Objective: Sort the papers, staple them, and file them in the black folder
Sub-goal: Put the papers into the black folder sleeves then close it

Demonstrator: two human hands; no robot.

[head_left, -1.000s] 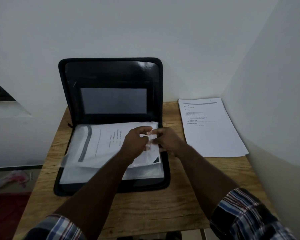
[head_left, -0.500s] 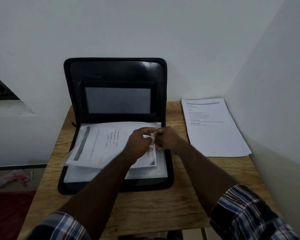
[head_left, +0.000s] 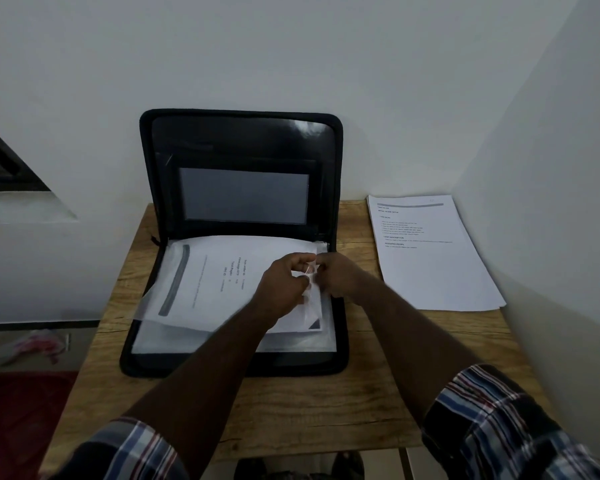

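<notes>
Both hands, left hand (head_left: 284, 284) and right hand (head_left: 338, 275), pinch the right edge of a printed sheet (head_left: 222, 282) lying in the open black folder (head_left: 243, 150) on the tabletop (head_left: 326, 403). Its sideways print reads "Total Pages"; the rest is blurred. Right of the folder, a paper stack (head_left: 433, 268) shows "TASK DESCRIPTION" and "REQUIRED PROPS".

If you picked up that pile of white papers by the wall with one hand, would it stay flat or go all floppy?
The pile of papers would probably droop: the sheets look thin, and no staple or clip shows in this view. Its lower edges are fanned out, so loose sheets might slide apart. It looks like only a few sheets, so likely light.
</notes>
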